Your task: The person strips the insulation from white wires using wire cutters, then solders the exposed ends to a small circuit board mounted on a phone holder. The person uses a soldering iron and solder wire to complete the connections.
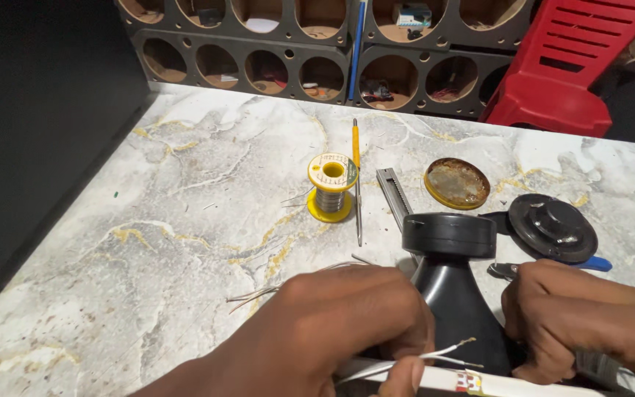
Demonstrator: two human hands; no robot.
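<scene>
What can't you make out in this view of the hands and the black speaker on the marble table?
All in the head view:
- Speaker: its wide lower end is cut off by the bottom edge and covered by both hands.
- Right hand: its fingertips curl out of sight behind the speaker.
- Left hand: pinches a thin white wire; where the wire runs is hidden.
- Shelf holes: contents too small and dark.
</scene>
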